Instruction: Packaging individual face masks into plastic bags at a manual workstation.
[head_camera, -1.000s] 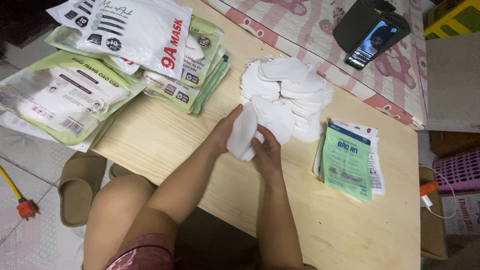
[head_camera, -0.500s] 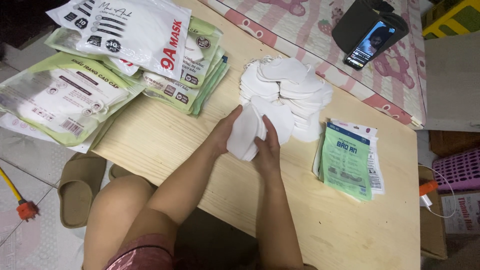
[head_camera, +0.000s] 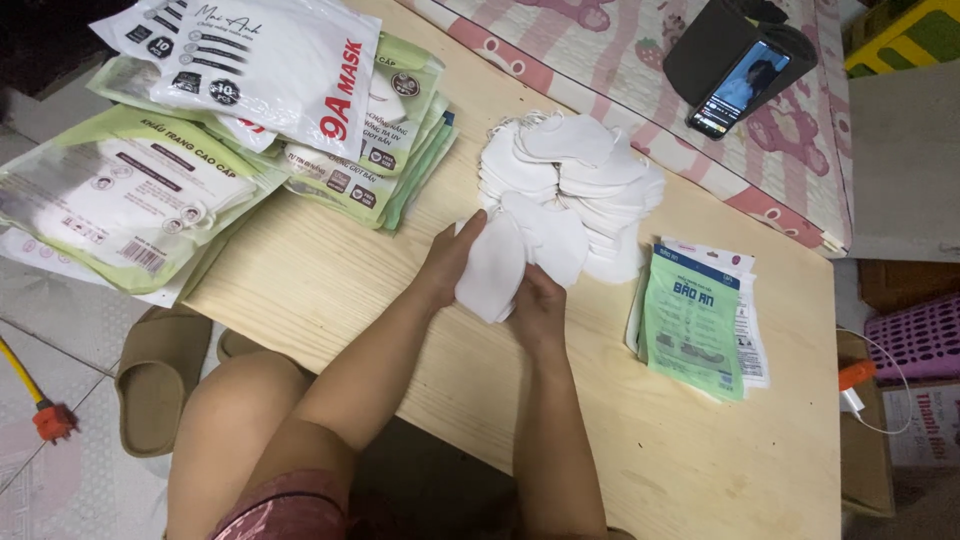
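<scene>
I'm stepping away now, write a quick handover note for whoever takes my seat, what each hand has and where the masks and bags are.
Left hand and right hand: both grip a small stack of white masks just above the wooden table.
Loose mask pile: right behind the hands.
Flat green pouches: to the right of the hands.
Filled mask packs: stacked at the far left corner.
Done: several packs filled.
Left: held stack is in no pouch yet; loose pile remains.

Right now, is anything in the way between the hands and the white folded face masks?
No, nothing visible. The left hand and the right hand are already holding a few white folded face masks between them, just in front of the loose white mask pile on the pale wooden table.
</scene>
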